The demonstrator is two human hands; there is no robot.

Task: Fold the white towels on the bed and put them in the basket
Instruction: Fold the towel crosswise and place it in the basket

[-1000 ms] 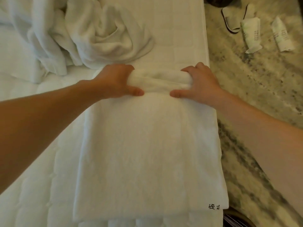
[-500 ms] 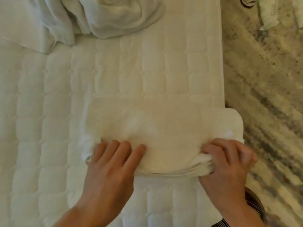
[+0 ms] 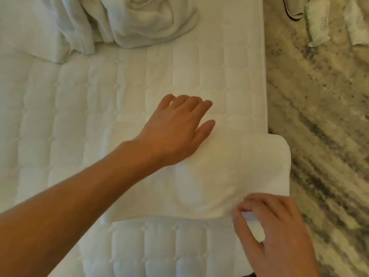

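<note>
A folded white towel (image 3: 219, 176) lies flat near the bed's right edge, and its right end overhangs the mattress (image 3: 69, 116). My left hand (image 3: 175, 132) rests palm down on the towel's far left part, its fingers spread and reaching past the far edge. My right hand (image 3: 279, 236) is blurred at the towel's near right corner, with thumb and curled fingers pinching that corner. A heap of unfolded white towels (image 3: 147, 21) sits at the top of the bed. No basket is in view.
The marbled floor (image 3: 319, 116) runs along the bed's right side. On it at the top right lie a slipper (image 3: 295, 9) and two wrapped white packets (image 3: 317, 23). A dark striped thing (image 3: 249, 274) peeks in at the bottom edge.
The towel was folded toward me into a shorter stack. My left hand has since left the near edge and now lies flat across the far side; my right hand stays at the near right corner.
</note>
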